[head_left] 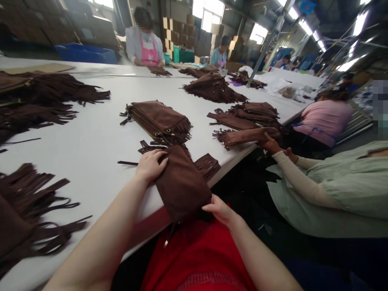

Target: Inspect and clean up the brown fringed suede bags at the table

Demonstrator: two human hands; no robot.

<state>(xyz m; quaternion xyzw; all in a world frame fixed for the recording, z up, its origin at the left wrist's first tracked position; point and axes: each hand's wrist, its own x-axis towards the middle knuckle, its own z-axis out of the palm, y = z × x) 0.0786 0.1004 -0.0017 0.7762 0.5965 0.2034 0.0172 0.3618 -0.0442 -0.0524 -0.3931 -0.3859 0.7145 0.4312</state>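
Observation:
A brown fringed bag (183, 184) lies tilted over the near table edge, partly above my red clothing. Its plain face is turned up, and fringe strips stick out at its far end and right side. My left hand (151, 165) is closed over its upper left edge, beside the fringe. At the lower right corner, my right hand (220, 209) pinches the bag, thumb on the near side and fingers partly hidden behind it. A strap end with a metal tip (166, 242) dangles below. Just beyond my left hand lies a stack of brown zippered pouches (159, 117).
Fringed brown pieces (45, 91) lie at the left of the white table (100, 141), with a heap (212, 87) farther back. At my right, a co-worker's hand (271, 144) holds another brown piece. More people work across the table; a metal pole (263, 52) rises at the back.

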